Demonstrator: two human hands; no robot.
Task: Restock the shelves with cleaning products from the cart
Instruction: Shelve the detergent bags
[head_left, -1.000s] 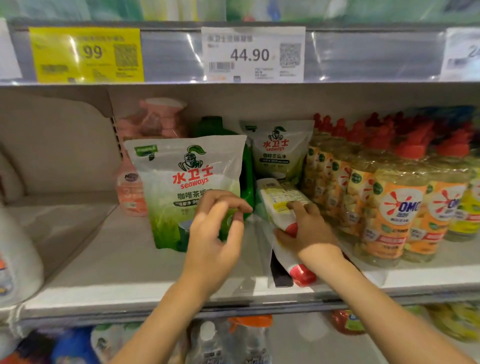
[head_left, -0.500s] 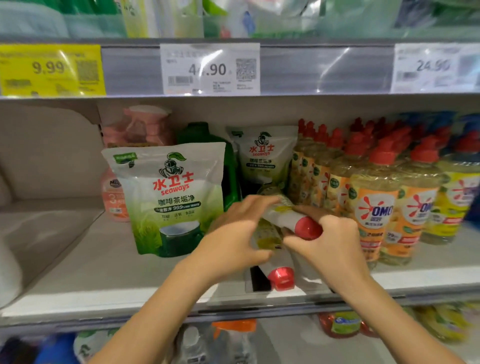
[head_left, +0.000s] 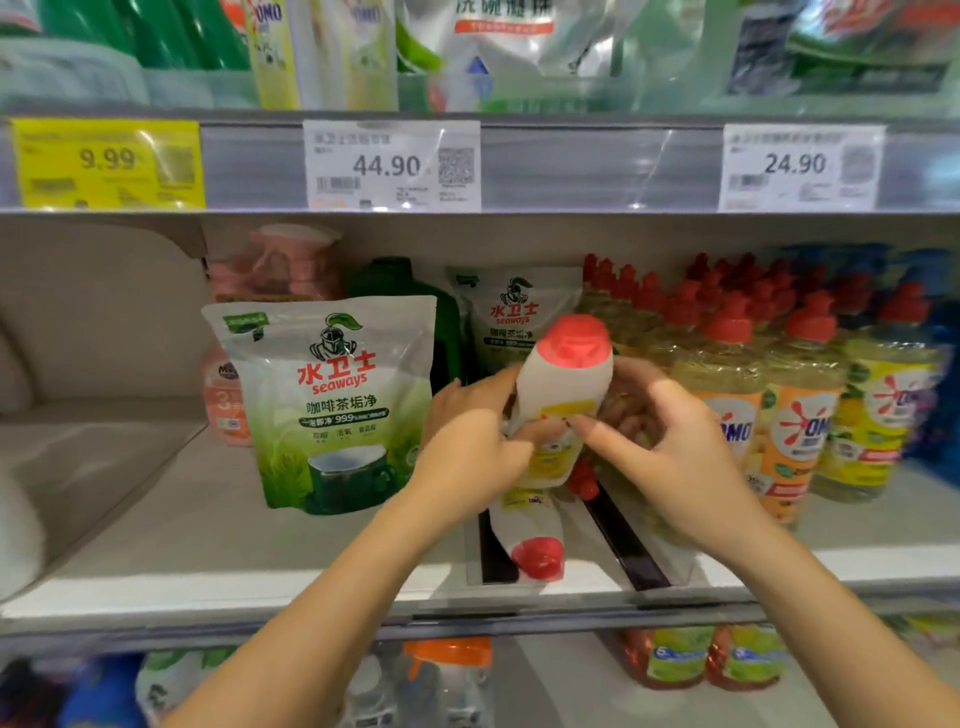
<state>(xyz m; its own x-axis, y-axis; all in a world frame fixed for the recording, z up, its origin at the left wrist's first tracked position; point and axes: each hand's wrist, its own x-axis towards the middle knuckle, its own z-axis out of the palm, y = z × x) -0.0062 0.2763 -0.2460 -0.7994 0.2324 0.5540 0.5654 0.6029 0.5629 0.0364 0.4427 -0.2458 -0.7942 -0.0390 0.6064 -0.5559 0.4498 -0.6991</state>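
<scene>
A white bottle with a red cap and yellow label (head_left: 563, 387) stands nearly upright above the middle shelf (head_left: 156, 551). My left hand (head_left: 467, 441) grips its left side and my right hand (head_left: 660, 441) holds its right side, fingers curled round it. Below it a second white bottle with a red cap (head_left: 530, 535) lies on its side in a clear shelf tray, cap toward me. A third red cap (head_left: 584, 480) shows just behind the held bottle.
A green-and-white Seaways pouch (head_left: 332, 405) stands left of my hands, another pouch (head_left: 514, 317) behind. Rows of red-capped OMO bottles (head_left: 789, 410) fill the right. Pink spray bottles (head_left: 270, 270) and a green bottle stand at the back. Bare shelf lies at the left.
The bottle that lay tilted on the shelf under my right hand has been lifted and turned upright; my left hand left the pouch and now grips the bottle too.
</scene>
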